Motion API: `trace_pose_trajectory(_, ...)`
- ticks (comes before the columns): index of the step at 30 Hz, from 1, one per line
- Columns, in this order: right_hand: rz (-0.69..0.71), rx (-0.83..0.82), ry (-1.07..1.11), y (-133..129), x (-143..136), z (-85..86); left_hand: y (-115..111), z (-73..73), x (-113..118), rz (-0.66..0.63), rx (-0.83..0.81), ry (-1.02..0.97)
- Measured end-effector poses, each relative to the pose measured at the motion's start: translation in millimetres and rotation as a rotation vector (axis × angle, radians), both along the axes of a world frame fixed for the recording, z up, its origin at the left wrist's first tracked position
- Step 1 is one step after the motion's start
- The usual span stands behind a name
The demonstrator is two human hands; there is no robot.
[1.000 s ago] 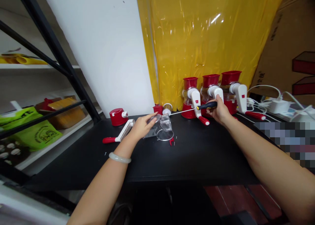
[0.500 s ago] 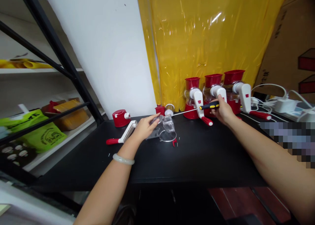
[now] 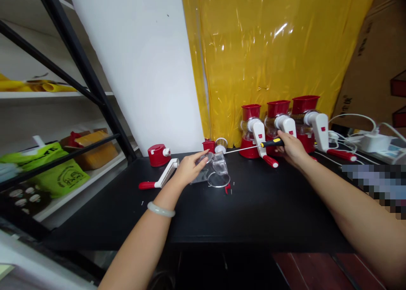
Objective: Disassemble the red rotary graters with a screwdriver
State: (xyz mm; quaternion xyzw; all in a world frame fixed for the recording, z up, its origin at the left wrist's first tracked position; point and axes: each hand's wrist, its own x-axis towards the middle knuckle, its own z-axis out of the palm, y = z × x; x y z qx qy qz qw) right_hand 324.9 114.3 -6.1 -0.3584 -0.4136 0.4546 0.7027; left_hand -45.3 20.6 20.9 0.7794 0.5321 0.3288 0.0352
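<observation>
My left hand (image 3: 190, 167) holds a clear plastic housing (image 3: 218, 169) down on the black table (image 3: 253, 214). In my right hand (image 3: 292, 148) is the black and yellow handle of a long screwdriver (image 3: 272, 142); its shaft points left and its tip reaches the housing's upper edge. Just in front of the housing lie a small red part (image 3: 227, 189) and tiny screws. Behind it are a red piece (image 3: 208, 145) and a metal grating drum (image 3: 221, 144). A white crank with a red handle (image 3: 147, 185) and a red base (image 3: 158, 155) sit to the left.
Three red and white rotary graters (image 3: 251, 131) stand at the back right, with cranks facing forward. White cables and a power adapter (image 3: 371, 141) lie at the far right. A shelf rack with a black post (image 3: 104, 112) and a green bag (image 3: 68, 178) is on the left.
The camera view has shifted slightly, moving everything a little right and down in the picture. Both hands keep their holds, and the screwdriver stays at the housing.
</observation>
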Motion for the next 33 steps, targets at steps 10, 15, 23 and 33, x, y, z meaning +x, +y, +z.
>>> trace_pose_trajectory(10, 0.066, -0.067, 0.035, -3, 0, 2.3, -1, 0.8, -1, -0.014, -0.004, -0.011)
trace_pose_trajectory(15, 0.038, -0.024, -0.013, -1, -1, -0.1, -1, 1.7, 0, -0.010, -0.004, -0.004)
trace_pose_trajectory(23, 0.053, -0.067, 0.041, -5, 0, 6.9, 3, 0.3, 0, -0.027, 0.027, 0.009)
trace_pose_trajectory(33, 0.115, -0.037, 0.163, -9, -3, 10.3, 4, -1.3, -1, -0.017, 0.008, -0.002)
